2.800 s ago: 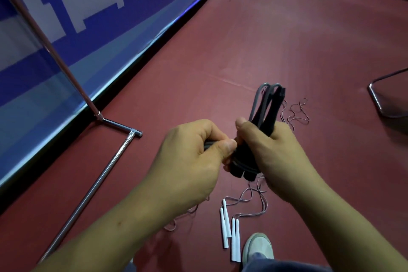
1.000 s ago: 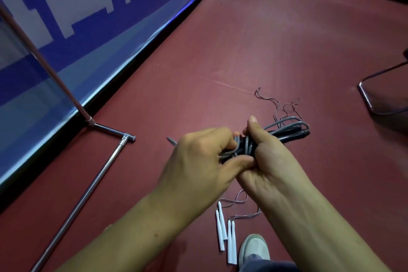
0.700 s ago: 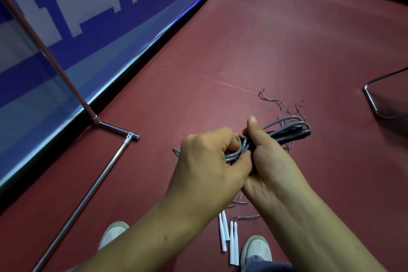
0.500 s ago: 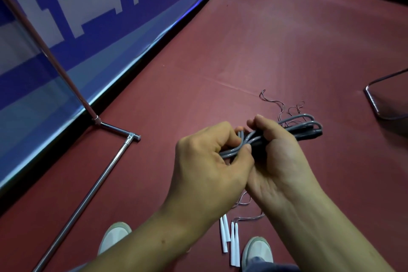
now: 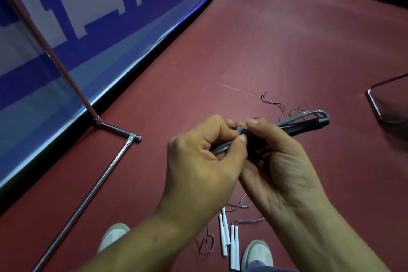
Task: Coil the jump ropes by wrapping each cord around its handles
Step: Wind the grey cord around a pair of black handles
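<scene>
Nearest, between two pale shoes (image 5: 257, 254), four slim white handles (image 5: 228, 240) lay on the matte red floor (image 5: 287, 40), thin wiry cords trailing off. Higher up, the left hand (image 5: 203, 161) pinched a rubbery grey cord (image 5: 223, 148). The right hand (image 5: 280, 161) gripped the black handles (image 5: 304, 126), mostly buried in the palm, so couldn't count them. One chrome tube (image 5: 88, 196) beyond.

Head view, steeply down, close.
</scene>
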`<state>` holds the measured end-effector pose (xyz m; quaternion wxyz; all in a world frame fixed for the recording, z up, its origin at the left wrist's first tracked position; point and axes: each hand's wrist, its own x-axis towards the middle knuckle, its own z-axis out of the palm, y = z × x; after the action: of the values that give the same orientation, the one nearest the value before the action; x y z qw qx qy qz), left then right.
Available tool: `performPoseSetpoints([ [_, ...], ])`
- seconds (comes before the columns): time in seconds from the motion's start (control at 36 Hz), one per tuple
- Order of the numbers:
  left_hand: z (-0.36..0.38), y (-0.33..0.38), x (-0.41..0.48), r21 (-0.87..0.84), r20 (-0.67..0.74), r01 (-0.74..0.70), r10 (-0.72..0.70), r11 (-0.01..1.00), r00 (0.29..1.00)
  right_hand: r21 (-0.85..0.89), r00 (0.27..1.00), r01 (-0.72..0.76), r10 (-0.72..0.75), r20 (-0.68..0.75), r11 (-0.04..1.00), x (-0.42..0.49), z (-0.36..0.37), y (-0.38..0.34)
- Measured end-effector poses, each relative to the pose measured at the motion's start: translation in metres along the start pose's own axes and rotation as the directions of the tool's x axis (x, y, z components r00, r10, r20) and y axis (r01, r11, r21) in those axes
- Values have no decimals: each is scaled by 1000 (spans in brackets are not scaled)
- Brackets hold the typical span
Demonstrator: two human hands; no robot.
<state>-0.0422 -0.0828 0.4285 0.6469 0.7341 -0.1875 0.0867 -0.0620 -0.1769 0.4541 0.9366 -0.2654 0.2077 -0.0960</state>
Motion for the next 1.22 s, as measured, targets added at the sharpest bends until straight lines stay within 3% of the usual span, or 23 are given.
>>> performPoseSetpoints([
  [0.14,-1,-7,-3,181,15,-261,263,948,965,24,999,20,-19,-27,1000,5,0,-3],
  [0.39,-1,-8,-10,272,118,-361,342,892,932,-51,996,26,-30,-80,998,2,-5,-4],
  [0.47,1,-10,-13,258,109,-318,299,912,948,-44,998,14,-16,-63,999,2,-5,-3],
  [0.69,10,2,-14,112,-41,-8,12,994,999,-56,993,-10,4,-114,998,3,-4,0],
  [0.83,10,7,-10,70,-67,34,-29,997,997,-32,994,-29,26,-102,999,2,-3,-2],
  [1.0,7,7,-9,88,-81,-14,21,996,997,28,996,-56,58,-69,998,-3,2,-6],
  [1.22,-4,7,-4,-41,-51,38,-40,998,998,18,976,-120,114,187,993,-6,-5,-11],
])
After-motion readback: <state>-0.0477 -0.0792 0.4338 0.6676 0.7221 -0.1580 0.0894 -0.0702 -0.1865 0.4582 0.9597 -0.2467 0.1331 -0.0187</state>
